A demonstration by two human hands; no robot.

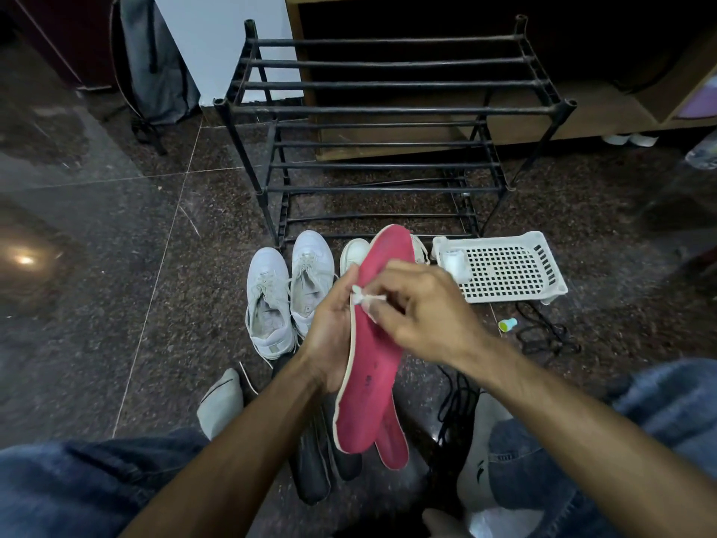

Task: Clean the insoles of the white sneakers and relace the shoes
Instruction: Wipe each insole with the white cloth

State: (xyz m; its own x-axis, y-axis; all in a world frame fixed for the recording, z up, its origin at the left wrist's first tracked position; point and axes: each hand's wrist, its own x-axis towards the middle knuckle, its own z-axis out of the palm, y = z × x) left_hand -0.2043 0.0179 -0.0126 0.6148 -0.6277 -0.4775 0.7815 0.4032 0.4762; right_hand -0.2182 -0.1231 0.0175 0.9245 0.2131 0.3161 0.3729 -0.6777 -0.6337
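Observation:
My left hand grips a pink insole by its left edge, holding it upright in front of me. My right hand pinches a small white wipe against the insole's upper face. A second pink insole lies on the floor behind and below the held one. A pair of laced white sneakers stands on the floor to the left. Another white shoe is partly hidden behind the held insole.
A black metal shoe rack stands ahead. A white perforated plastic tray lies at the right, with a small green-capped bottle and loose black laces near it. Dark insoles lie between my knees.

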